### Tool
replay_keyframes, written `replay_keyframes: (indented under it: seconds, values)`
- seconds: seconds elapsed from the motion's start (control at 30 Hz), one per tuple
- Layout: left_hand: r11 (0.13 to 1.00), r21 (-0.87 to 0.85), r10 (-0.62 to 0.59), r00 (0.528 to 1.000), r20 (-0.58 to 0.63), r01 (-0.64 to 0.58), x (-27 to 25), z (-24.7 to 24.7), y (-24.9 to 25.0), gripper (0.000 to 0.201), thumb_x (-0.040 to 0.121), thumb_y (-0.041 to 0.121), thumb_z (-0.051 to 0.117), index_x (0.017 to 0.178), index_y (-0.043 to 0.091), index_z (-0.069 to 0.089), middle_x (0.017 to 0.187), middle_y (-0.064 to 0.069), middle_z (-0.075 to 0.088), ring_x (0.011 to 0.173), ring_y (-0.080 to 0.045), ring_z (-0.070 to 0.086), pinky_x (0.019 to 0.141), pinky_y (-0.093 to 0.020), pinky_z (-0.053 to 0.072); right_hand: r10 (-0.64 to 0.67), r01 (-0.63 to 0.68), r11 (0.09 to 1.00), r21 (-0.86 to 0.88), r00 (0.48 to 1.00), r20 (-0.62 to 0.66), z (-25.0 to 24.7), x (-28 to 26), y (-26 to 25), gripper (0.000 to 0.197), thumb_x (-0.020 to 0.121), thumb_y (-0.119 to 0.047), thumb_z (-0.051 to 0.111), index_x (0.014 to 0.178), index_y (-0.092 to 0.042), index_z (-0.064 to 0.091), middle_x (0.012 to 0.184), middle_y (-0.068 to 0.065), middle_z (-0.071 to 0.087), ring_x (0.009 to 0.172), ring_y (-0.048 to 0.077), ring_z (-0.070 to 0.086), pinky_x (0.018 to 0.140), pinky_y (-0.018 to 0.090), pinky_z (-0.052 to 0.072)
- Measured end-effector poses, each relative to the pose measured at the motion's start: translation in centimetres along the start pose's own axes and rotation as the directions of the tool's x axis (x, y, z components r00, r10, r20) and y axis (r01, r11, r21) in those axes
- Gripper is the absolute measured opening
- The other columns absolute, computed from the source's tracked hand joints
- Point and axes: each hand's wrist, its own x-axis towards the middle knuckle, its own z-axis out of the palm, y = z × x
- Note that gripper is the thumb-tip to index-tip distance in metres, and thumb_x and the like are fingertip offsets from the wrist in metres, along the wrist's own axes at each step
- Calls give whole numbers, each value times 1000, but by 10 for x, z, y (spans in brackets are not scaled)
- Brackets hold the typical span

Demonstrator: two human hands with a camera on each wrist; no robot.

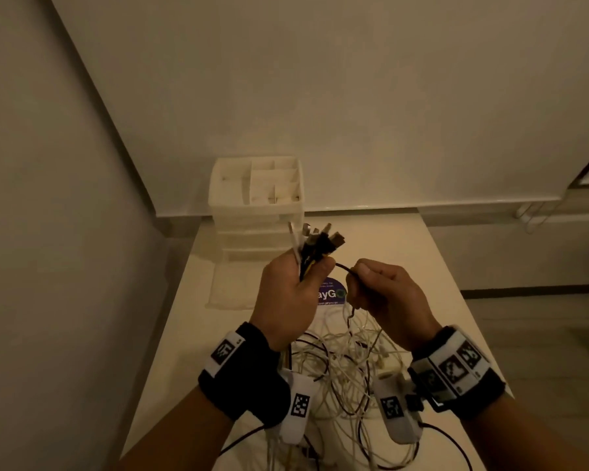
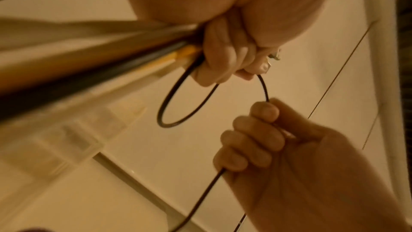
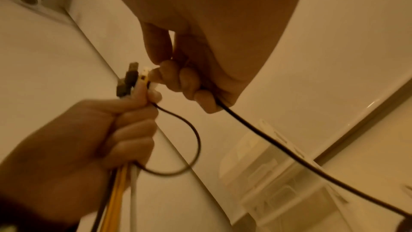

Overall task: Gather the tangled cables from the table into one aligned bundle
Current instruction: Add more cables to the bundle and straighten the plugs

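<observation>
We stand at a pale table [image 1: 422, 266] set against a plain wall, with a white drawer organizer [image 1: 255, 198] at its far left end and a purple label [image 1: 332, 294] lying flat beyond our hands. Both forearms are raised over the tabletop, each wrist wrapped in a black band carrying printed markers. Our left hand [image 1: 286, 297] is upright in a fist, fingers and thumb curled round a bundle of cables [image 1: 312, 253] whose plug ends fan out above the knuckles toward the organizer; in the right wrist view yellow, white and dark strands trail out below the fist. Our right hand [image 1: 385, 297] sits just to the right of it, fingers curled, thumb and forefinger pinching a black cable [image 2: 264, 88]. That cable runs in a short arc from the left thumb to the right fingertips, passes through the closed right fist and comes out below the little finger. A loop of it also hangs under the left fist. Below and nearer to us, between the wrists, the tangled cables [image 1: 347, 368], mostly white with a few dark ones, lie heaped on the table.
</observation>
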Motion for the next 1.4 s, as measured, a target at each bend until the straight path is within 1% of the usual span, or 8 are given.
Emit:
replay_keyframes:
  seconds: [0.13, 0.23, 0.43, 0.57, 0.67, 0.87, 1.13, 1.4]
  values:
    - [993, -121, 1, 995, -104, -13, 7, -18, 8, 20, 93, 34, 57, 74, 43, 61, 44, 8, 39, 40, -4, 33, 49, -26, 29, -12, 12, 1000, -26, 1000, 22, 6, -7, 25, 33, 93, -21, 44, 65, -15, 62, 61, 3, 52, 58, 18, 40, 58, 28, 32]
    - [969, -248, -73, 974, -216, 17, 17, -43, 4, 32, 88, 42, 58, 58, 30, 52, 42, 9, 29, 36, -15, 20, 46, -32, 22, 62, -65, 995, -77, 997, -43, 1, -12, 59, 34, 90, -29, 53, 60, -15, 58, 60, 9, 42, 55, 15, 36, 57, 28, 28]
    - [984, -178, -75, 952, -297, 22, 8, -64, 0, 22, 88, 42, 63, 99, 24, 71, 51, 6, 46, 55, -41, 30, 46, -34, 31, 176, -190, 982, -18, 938, -299, 0, -16, 93, 46, 86, -17, 62, 47, -17, 37, 51, -2, 29, 51, 15, 25, 56, 34, 22]
    - [995, -89, -58, 983, -175, 43, -6, -60, 1, 22, 88, 22, 66, 110, 21, 72, 84, 12, 73, 72, -12, 64, 59, -28, 46, 163, -158, 986, 43, 921, -354, 7, -8, 77, 47, 77, -4, 62, 43, -21, 33, 50, -1, 22, 49, 13, 21, 55, 36, 17]
    - [993, 86, -89, 995, 53, 84, -21, -41, -4, 16, 87, 21, 69, 102, 23, 74, 91, 14, 73, 81, 11, 63, 69, -8, 43, 50, -59, 998, -34, 970, -238, 20, -5, 49, 36, 64, -14, 62, 42, -19, 35, 48, -1, 25, 50, 15, 24, 56, 37, 18]
    - [993, 83, -91, 994, 59, 86, -24, -23, -11, 8, 89, 25, 66, 85, 27, 73, 70, 20, 67, 70, 7, 62, 63, -10, 43, -100, 100, 995, -1, 991, -84, 37, -6, -1, 34, 73, -22, 62, 43, -21, 46, 47, -5, 36, 51, 19, 29, 52, 37, 28]
    - [978, -121, -181, 978, -102, 168, -13, -52, -15, 29, 89, 35, 61, 63, 25, 62, 37, 11, 43, 34, -4, 36, 47, -26, 28, 131, -131, 991, -25, 991, 18, 33, -54, 39, 39, 85, -42, 56, 68, -7, 61, 57, 8, 39, 53, 19, 32, 50, 31, 25]
    - [940, -251, -176, 960, 219, 230, -35, -66, -7, 14, 87, 30, 62, 81, 19, 67, 50, 2, 41, 36, -9, 30, 44, -24, 27, 267, -278, 954, -109, 958, -108, 18, -134, 42, 46, 71, -57, 72, 83, -13, 69, 58, 8, 43, 53, 23, 38, 48, 32, 34]
